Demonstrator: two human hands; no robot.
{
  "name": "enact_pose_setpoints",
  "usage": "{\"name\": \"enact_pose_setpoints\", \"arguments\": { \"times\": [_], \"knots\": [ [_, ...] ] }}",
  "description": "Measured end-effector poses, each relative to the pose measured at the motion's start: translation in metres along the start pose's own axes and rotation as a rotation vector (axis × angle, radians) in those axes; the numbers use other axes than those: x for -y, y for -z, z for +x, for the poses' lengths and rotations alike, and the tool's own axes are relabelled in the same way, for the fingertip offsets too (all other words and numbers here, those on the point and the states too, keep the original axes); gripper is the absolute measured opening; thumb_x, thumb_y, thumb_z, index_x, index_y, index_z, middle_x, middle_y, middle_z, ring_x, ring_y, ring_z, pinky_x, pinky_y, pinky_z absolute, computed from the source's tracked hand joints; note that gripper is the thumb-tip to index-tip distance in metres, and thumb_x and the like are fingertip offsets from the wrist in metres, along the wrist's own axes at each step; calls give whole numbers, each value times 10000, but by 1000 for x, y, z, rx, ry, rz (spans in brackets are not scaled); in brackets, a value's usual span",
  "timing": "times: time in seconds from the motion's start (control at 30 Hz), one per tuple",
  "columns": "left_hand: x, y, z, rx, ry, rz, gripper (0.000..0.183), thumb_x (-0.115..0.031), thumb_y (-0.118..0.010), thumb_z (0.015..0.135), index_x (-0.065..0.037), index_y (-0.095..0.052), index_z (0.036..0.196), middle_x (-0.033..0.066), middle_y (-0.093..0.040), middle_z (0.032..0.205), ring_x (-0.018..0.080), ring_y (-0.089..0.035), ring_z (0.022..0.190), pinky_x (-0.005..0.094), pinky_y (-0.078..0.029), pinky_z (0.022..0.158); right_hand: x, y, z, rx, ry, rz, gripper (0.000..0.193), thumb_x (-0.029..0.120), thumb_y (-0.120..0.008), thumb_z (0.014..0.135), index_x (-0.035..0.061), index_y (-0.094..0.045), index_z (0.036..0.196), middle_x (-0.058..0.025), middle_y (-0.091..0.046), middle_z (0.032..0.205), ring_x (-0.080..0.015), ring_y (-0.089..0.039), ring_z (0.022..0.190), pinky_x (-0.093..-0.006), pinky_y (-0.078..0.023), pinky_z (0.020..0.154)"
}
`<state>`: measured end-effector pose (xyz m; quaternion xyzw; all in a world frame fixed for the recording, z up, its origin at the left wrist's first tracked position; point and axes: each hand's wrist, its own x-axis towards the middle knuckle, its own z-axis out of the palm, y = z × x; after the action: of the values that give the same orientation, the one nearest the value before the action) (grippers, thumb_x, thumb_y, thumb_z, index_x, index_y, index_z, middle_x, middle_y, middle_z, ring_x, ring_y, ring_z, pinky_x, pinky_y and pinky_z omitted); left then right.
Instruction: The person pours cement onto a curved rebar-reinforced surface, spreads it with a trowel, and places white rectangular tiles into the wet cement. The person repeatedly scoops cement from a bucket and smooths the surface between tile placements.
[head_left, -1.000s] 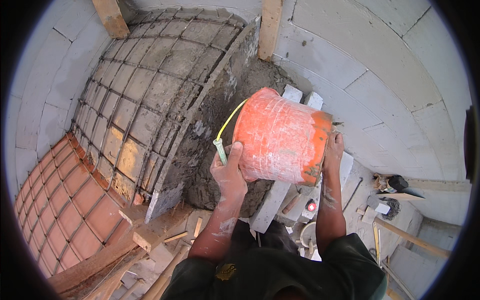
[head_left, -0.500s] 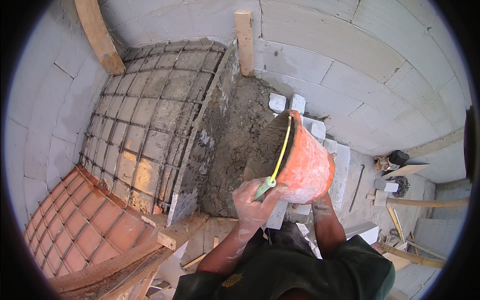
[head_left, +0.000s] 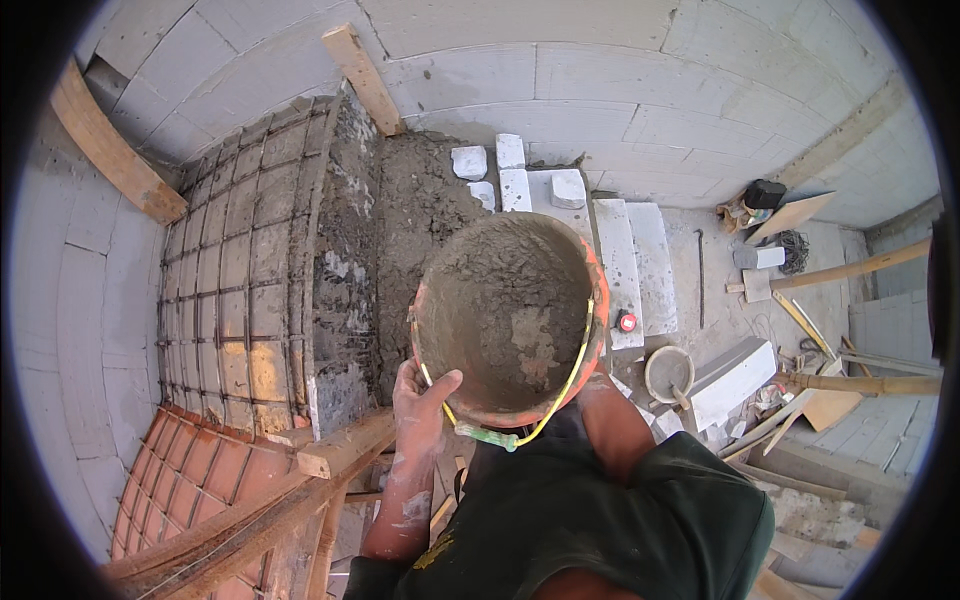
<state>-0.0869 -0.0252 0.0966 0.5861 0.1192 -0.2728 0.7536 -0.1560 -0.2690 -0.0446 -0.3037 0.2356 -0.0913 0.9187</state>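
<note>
I hold an orange bucket (head_left: 597, 335), smeared with grey, in front of my body, its mouth facing up toward me. Wet grey mortar (head_left: 505, 290) coats its inner wall and lies in its bottom. My left hand (head_left: 420, 400) is closed on the left side of the rim, thumb on top. My right forearm (head_left: 608, 415) reaches behind the bucket's right side; that hand and its fingers are hidden by the bucket. The yellow handle (head_left: 573, 390), with a green grip (head_left: 485, 434), hangs over the near rim. Beyond lies a bed of wet mortar (head_left: 425, 185) beside an upright board (head_left: 342, 270).
A rebar grid (head_left: 235, 250) covers the formwork at left, with a wooden beam (head_left: 345, 447) near my left arm. White blocks (head_left: 620, 260) stand beyond the bucket. A small mortar-filled tub (head_left: 668, 375) and a long white block (head_left: 735, 380) are at right. Grey block walls surround this.
The bucket has swung back from over the mortar bed and turned from its side to mouth-up. My left hand has moved left and down with it. The view has shifted to the right.
</note>
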Motion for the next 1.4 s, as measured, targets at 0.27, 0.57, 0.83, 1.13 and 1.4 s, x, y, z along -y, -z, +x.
{"name": "enact_pose_setpoints", "arguments": {
  "times": [0.27,0.57,0.83,1.13,1.4],
  "knots": [
    [-11,-50,-45,-207,-266,395,548,86,-605,798,47,-579,1344,82,-677,1164,121,-650,1010,271,-531,889,-40,216,67,-548,-49,-1172,505,411,-716,994,-38,-636,1212,-141,-706,959,-248,-726,931,-400,-591,857],
    [13,-24,-64,-495,-350,681,597,50,-556,762,102,-643,1351,118,-720,1208,175,-664,1093,322,-507,1016,-94,270,124,-584,-364,-731,355,228,-701,978,-33,-605,1199,-157,-702,915,-274,-703,655,-418,-530,501],
    [40,-19,-77,-712,-370,526,565,46,-571,788,113,-652,1344,125,-731,1201,162,-675,1070,296,-527,961,77,141,22,135,311,-1519,416,244,-687,963,28,-605,1309,-232,-683,1027,-473,-678,917,-506,-542,840],
    [12,-41,-57,-615,-393,652,565,16,-587,783,75,-674,1339,169,-754,1211,216,-705,1135,324,-502,1042,166,-63,53,1188,1217,-2166,440,328,-567,1068,152,-560,1472,-107,-662,1016,-282,-740,787,-421,-609,630],
    [7,-45,-57,-578,-717,704,563,41,-565,771,75,-662,1324,209,-694,1344,294,-651,1294,389,-433,1162,127,-80,20,1348,458,-2542,448,334,-514,1097,127,-519,1494,-168,-695,1054,-333,-762,865,-434,-615,633]
  ]
}}
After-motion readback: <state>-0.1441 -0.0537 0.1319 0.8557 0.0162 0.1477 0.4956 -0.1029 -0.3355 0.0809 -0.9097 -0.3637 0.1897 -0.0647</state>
